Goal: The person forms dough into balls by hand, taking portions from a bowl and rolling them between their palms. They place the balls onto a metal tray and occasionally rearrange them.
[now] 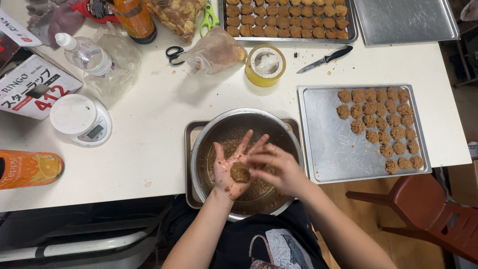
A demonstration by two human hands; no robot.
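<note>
Left hand (233, 172) lies flat and wide open, palm up, with its fingers pointing away from the person toward the far side of the surface (149, 134). On the palm sits a small brown lump of dough (240, 173). The lump is roundish, so it has no clear long side and does not point any way. Crumbs stick to the palm and fingers.

Right hand (276, 168) comes in from the right, and its loosely curled fingers touch the lump from the side. It is partly open, more pressing than gripping. It is a bit blurred, so I cannot tell just how the fingers sit.

Both hands hover over a big round metal bowl (209, 137) with more brown mix at the bottom. The bowl stands on a small tray (191, 130) at the near edge of the surface.

Just to the right of the bowl lies a flat metal tray (326, 144) with rows of small brown balls (381, 127) on its right half. At the far edge another tray is full of browner pieces (286, 20). A black knife (324, 59), a yellow tape roll (266, 65), scissors (174, 54) and a white kitchen scale (80, 118) lie around.
</note>
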